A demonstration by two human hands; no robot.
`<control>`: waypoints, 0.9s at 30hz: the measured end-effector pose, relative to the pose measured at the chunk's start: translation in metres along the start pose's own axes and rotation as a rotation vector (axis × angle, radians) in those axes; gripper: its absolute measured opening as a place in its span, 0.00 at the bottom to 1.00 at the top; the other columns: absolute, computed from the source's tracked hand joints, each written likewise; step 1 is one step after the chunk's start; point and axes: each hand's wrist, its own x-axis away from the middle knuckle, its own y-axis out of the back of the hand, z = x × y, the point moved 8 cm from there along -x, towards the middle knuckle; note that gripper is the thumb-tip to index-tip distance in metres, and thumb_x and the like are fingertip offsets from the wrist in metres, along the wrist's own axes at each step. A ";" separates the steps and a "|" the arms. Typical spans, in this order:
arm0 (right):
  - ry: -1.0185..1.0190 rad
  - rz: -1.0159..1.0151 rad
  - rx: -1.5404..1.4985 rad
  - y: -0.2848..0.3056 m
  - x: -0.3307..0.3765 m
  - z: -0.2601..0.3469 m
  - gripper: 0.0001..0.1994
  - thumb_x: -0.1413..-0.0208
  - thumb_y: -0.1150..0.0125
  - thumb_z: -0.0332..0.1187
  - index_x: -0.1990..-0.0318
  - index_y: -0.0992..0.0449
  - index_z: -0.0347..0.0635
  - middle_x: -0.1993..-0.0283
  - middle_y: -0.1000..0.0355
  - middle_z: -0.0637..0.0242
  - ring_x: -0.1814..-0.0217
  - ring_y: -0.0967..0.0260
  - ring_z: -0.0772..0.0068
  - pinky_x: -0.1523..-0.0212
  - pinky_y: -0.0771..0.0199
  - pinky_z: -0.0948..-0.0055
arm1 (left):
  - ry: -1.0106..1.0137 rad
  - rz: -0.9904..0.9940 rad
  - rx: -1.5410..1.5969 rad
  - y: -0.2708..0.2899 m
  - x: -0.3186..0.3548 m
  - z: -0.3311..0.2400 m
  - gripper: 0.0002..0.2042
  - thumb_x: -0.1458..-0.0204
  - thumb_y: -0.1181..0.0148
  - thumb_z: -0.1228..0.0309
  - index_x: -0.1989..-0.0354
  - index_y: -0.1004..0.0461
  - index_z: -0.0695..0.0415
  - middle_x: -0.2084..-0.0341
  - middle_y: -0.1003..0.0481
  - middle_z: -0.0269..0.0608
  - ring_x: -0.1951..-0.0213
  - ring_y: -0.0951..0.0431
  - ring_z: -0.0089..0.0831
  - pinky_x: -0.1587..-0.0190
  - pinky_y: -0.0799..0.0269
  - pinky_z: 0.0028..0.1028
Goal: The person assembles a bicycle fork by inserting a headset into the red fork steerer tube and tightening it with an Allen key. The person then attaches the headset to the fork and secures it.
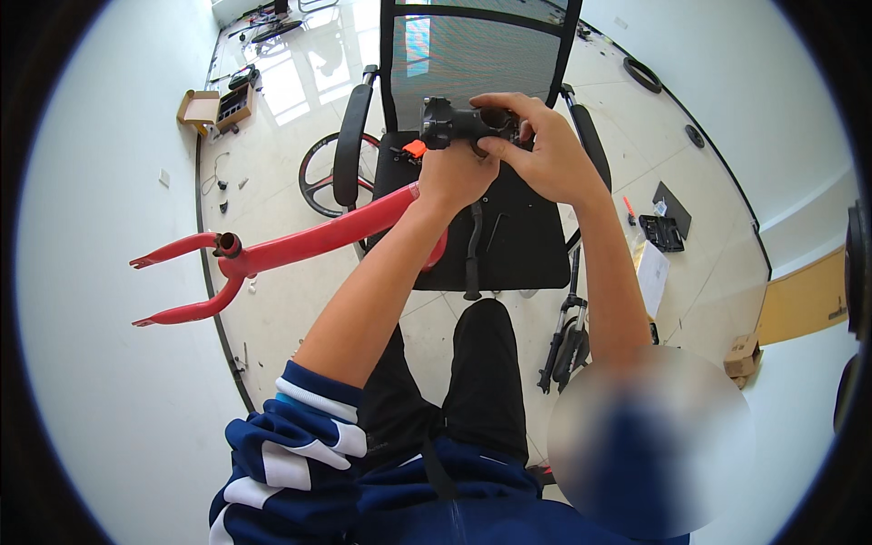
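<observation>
The pale tiled floor (272, 300) spread under everything, glossy with window light at its far end. On it stood a black office chair (472, 136) with a mesh back and padded armrests, facing the person, whose dark-trousered knee reached toward the seat's front edge. A red bicycle frame (272, 252) lay across the chair's left side, its forked rear stays pointing out to the left over the floor and its other end hidden behind the left forearm. Behind the chair's left armrest a black spoked wheel (320, 177) rested on the floor. A black suspension fork (565, 341) lay on the floor by the chair's right side, just beside the right forearm. Farther right sat a small open black tool case (663, 232), and far off at the upper left an open cardboard box (216, 107). Above the chair seat, both hands met on a black handlebar stem (459, 123), held in the air in front of the mesh back. The left hand (454, 177) had its fingers clenched around the stem from below, and the right hand (540, 150) had its fingers grasping the stem's right end, thumb pressed beneath. A small orange part (415, 147) lay on the seat just left of the left hand.
</observation>
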 end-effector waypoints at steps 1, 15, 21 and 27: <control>0.004 0.019 0.030 0.000 -0.001 0.000 0.22 0.51 0.34 0.30 0.45 0.24 0.47 0.55 0.24 0.70 0.66 0.35 0.78 0.64 0.36 0.80 | -0.019 -0.001 -0.001 0.000 0.000 0.001 0.11 0.49 0.41 0.63 0.65 0.22 0.57 0.76 0.20 0.44 0.69 0.19 0.47 0.66 0.22 0.40; -0.092 0.329 -0.643 -0.022 -0.026 -0.031 0.22 0.50 0.31 0.26 0.47 0.26 0.33 0.54 0.24 0.64 0.52 0.28 0.77 0.45 0.28 0.75 | -0.044 0.125 0.261 0.003 -0.005 0.000 0.14 0.45 0.41 0.61 0.58 0.23 0.59 0.71 0.20 0.48 0.63 0.18 0.43 0.60 0.24 0.34; -0.056 0.201 -0.505 -0.024 -0.017 -0.027 0.24 0.51 0.30 0.33 0.46 0.26 0.38 0.53 0.24 0.64 0.52 0.27 0.72 0.45 0.29 0.72 | -0.058 0.180 0.254 0.008 -0.007 -0.001 0.12 0.45 0.42 0.66 0.57 0.23 0.58 0.69 0.20 0.48 0.65 0.19 0.41 0.61 0.25 0.33; -0.062 0.111 -0.253 -0.027 -0.020 -0.013 0.21 0.52 0.33 0.33 0.49 0.24 0.39 0.55 0.22 0.62 0.55 0.25 0.68 0.51 0.26 0.66 | -0.154 0.075 0.276 0.010 -0.011 0.014 0.10 0.48 0.41 0.67 0.62 0.23 0.60 0.76 0.21 0.46 0.70 0.19 0.41 0.67 0.25 0.34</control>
